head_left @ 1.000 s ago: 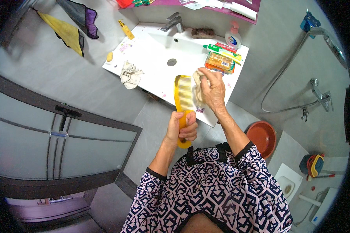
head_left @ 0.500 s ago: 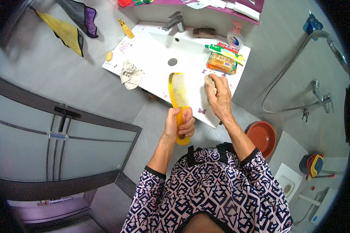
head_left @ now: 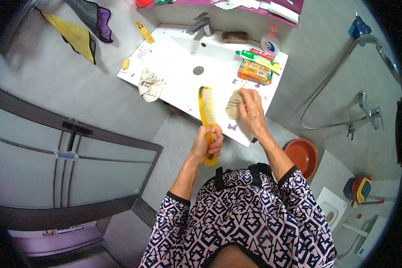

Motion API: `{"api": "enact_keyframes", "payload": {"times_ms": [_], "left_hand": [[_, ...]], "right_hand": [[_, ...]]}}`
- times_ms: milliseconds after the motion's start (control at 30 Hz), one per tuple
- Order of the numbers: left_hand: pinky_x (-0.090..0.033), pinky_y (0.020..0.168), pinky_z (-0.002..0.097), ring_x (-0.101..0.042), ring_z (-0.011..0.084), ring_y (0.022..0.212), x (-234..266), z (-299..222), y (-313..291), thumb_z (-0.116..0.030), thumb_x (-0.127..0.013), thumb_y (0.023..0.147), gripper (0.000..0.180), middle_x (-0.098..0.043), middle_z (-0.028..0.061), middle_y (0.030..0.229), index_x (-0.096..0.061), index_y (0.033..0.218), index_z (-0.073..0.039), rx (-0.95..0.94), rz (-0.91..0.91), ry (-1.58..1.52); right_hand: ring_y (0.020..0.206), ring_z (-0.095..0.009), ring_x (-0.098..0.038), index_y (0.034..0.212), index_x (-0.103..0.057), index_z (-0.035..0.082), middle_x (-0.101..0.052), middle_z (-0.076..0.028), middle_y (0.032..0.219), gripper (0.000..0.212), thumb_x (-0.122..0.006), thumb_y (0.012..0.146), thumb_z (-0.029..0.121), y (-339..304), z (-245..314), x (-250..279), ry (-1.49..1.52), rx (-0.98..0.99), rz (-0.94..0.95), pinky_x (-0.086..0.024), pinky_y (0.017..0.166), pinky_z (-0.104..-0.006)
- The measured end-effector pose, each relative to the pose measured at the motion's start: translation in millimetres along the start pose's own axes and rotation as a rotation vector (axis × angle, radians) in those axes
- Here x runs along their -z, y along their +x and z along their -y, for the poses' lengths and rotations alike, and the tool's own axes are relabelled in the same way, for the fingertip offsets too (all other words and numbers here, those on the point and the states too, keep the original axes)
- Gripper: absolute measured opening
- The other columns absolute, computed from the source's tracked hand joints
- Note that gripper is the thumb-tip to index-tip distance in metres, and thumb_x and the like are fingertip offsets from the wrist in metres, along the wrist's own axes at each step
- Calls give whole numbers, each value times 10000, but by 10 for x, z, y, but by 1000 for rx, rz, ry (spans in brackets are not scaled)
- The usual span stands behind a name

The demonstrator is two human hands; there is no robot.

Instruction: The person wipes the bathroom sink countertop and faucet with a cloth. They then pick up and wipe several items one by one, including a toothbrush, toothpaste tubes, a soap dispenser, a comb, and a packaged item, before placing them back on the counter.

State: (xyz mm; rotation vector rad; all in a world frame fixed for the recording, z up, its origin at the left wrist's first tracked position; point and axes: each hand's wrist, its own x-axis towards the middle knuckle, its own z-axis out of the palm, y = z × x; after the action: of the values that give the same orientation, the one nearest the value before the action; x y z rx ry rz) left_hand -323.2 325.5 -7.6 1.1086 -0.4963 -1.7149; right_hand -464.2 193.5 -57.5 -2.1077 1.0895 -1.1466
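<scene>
My left hand (head_left: 208, 142) is wrapped round the handle of a yellow comb (head_left: 204, 99), whose toothed part points away from me over the sink's front edge. The comb's teeth face right. A beige cloth (head_left: 233, 106) is pinched in my right hand (head_left: 252, 111), above the right front corner of the white washbasin (head_left: 178, 89). Cloth and comb are apart. A second, crumpled whitish cloth (head_left: 150, 85) lies on the basin's left front edge.
Packaged soap (head_left: 254, 73), toothpaste tubes (head_left: 259, 59) and a pump bottle (head_left: 270, 40) stand at the basin's right. A brush (head_left: 234, 37) lies by the faucet (head_left: 202, 24). At left are a yellow pump bottle (head_left: 145, 32) and soap bar (head_left: 125, 64). A red-brown tub (head_left: 300, 157) sits on the floor.
The comb has turned slightly and shifted a little to the right. My right hand has moved slightly toward me, and more of the beige cloth now shows, spread toward the comb.
</scene>
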Motion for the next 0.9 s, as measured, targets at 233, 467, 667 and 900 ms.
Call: {"api": "enact_keyframes", "payload": {"times_ms": [233,467,667,900], "left_hand": [[-341,355,278,-311,73,377,180,173,55,-450,-310,925,353,-392,-20,539,-397,774,-142,96,-197,253],[-426,406,334,-349,105,387,456,259,-2,-565,-262,928,504,-347,-18,530,-425,751,-121,99,-290,274],[-423,364,303,-385,128,356,474,242,-125,-699,-158,908,689,-374,-11,520,-444,726,-99,-17,-449,168],[-420,359,289,-465,159,380,686,213,-240,-575,-199,974,611,-441,32,536,-517,879,-61,-235,-696,366]], "right_hand": [[1050,-376,-473,1166,-504,10,-472,-195,1222,396,-588,780,34,-305,-502,-184,-346,46,111,-432,849,-463],[1137,-339,-429,1196,-538,154,-467,-117,1231,407,-615,796,137,-452,-95,-159,-278,236,325,-362,839,-475],[1193,-352,-403,1174,-550,204,-458,-104,1239,404,-667,788,228,-255,-20,-568,-256,395,384,-361,861,-478],[984,-287,-493,1065,-598,148,-521,-68,1032,324,-692,758,103,-355,79,-646,78,271,508,-440,770,-355]]}}
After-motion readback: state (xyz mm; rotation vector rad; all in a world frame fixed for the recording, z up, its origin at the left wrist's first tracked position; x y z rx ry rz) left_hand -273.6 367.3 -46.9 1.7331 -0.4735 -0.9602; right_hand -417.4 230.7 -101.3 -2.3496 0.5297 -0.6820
